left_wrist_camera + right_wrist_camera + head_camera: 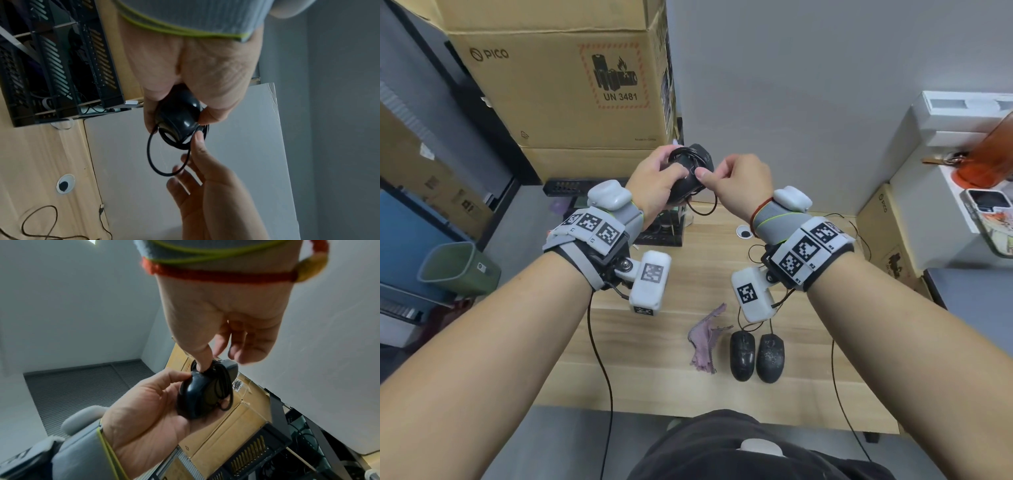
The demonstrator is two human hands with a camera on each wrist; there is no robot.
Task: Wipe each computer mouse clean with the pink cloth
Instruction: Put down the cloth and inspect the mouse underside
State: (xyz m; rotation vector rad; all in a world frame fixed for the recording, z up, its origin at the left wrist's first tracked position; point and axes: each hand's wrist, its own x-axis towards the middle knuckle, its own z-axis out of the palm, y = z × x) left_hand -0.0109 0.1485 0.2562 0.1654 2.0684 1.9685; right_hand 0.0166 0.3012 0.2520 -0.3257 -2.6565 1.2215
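Black and glossy, the wired mouse was up in the air above the tabletop, left hand fingers curled round its body while the right hand pinched the cable wrapped around it. The pink cloth lay crumpled on the tabletop just left of two more black mice, which sat side by side.

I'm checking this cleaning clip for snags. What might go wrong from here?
The left hand holds the raised mouse while the right hand pinches its wrapped cable; a tug might pull the mouse free. The hanging loop may snag. The pink cloth lies on the desk, needing a free hand.
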